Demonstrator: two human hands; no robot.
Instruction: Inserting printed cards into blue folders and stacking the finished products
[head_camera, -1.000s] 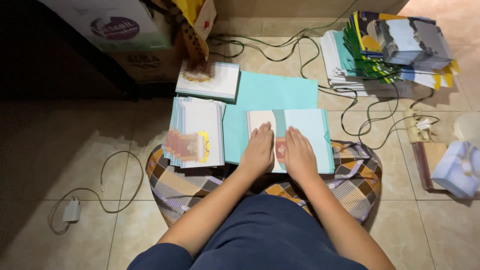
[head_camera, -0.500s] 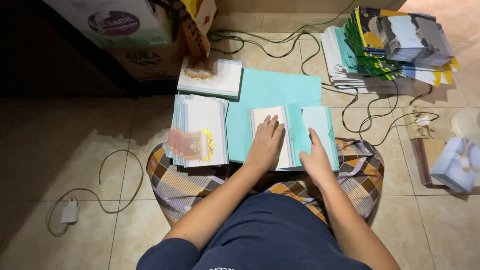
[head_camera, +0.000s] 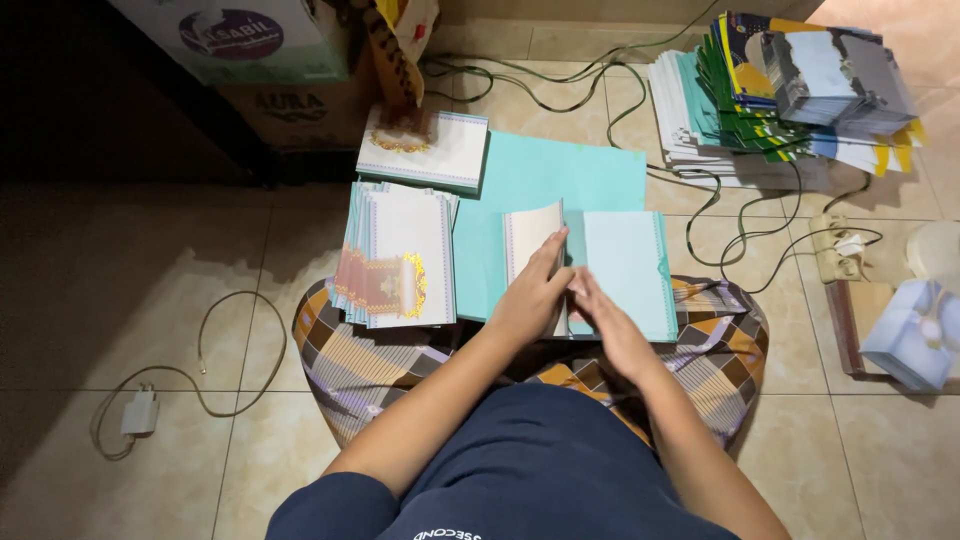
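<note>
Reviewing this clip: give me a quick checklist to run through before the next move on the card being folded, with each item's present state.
1. Left hand pressing the folded card: ok.
2. Right hand on the card's near edge: ok.
3. Left flap flat: not ok, it stands up.
4. Card rests on the teal sheet: ok.
5. Finished stack beside, apart from the hands: ok.
6. Crease aligned: cannot tell, hands cover it.

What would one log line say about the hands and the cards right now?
left hand: pressing raised flap of folded card | right hand: flat on same card | teal sheet: under card | card stack: beside left hand, untouched
</note>
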